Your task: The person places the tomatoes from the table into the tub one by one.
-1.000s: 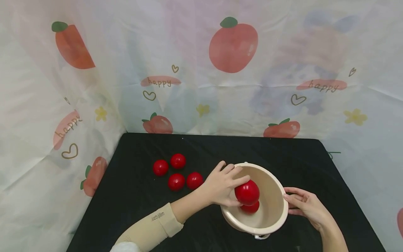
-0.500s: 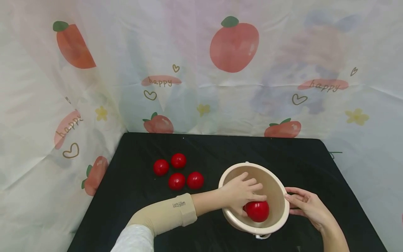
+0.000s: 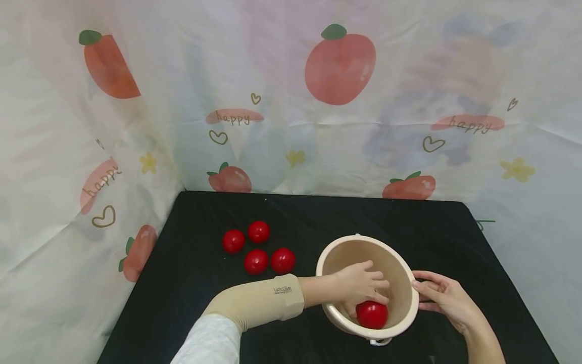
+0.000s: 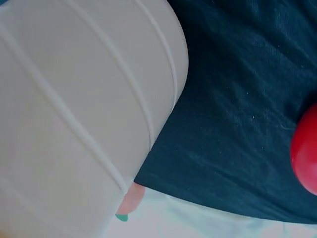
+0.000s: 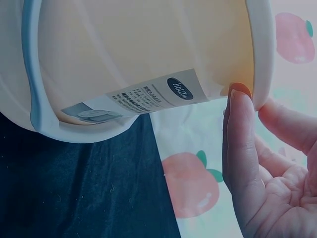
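Since the earlier frame, your left hand (image 3: 364,287) has moved deeper into the round, cream-coloured, plastic-looking bucket (image 3: 347,251), and the glossy red ball (image 3: 373,316) has shifted slightly toward the near wall. Your left hand holds this ball, fingers curved over its top and thumb at its left. Your right hand (image 3: 447,302) pinches the bucket's right rim. Maintain that pinch so the bucket does not slide on the black cloth-covered surface (image 3: 409,217). To place the ball cleanly, support it to full contact, spread your fingers evenly, and withdraw clear of the rim; early release would probably let it roll. Contact beneath it is hidden.

Orientation: the ball is spherical, with no long axis or facing. The bucket's mouth points upward, its axis running mouth to base; slight tilt cannot be confirmed. Four matching red balls (image 3: 256,262) rest left of the bucket.
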Demonstrator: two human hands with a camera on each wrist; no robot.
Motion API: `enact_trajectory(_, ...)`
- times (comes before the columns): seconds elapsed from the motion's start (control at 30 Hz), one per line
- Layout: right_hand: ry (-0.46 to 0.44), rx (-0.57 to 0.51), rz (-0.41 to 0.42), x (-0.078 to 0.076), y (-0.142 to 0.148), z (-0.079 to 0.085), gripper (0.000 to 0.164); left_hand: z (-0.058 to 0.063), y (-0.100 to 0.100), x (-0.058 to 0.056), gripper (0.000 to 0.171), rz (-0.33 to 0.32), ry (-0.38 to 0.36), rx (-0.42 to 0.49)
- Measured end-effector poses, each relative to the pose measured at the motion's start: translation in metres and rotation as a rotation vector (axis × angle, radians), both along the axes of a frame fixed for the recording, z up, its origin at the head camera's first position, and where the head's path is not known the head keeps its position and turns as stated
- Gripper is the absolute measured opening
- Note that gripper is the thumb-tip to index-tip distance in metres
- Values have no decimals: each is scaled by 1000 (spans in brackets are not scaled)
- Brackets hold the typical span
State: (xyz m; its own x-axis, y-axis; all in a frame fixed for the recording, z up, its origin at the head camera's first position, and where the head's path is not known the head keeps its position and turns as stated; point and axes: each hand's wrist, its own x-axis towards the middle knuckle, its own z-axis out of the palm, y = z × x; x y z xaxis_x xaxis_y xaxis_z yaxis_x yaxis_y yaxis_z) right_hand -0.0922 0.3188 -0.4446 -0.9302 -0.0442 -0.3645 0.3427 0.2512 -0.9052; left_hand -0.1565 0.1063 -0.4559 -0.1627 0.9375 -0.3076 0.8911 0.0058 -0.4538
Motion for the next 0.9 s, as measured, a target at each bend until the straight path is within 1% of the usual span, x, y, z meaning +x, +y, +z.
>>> enact_trajectory(0.13,-1,-3,5,0,0,0,47,-5,7,-1,74,-20,35,-42)
enact_trajectory(0.33,0,-1,4,-1,0,0,47,-6,16,-4,78,3,65,-121)
enact_trajectory(0.43,4,-11,4,0,1,0,38,-7,17,-4,79,10,60,-167)
enact_trajectory(0.6,20,-35,10,0,1,0,21,-12,17,-4,78,21,73,-246)
enact_trajectory(0.73,28,-42,13,0,1,0,18,-17,19,-4,79,43,102,-263)
enact_trajectory(0.9,25,-35,8,0,1,0,21,-22,21,-3,81,86,134,-289)
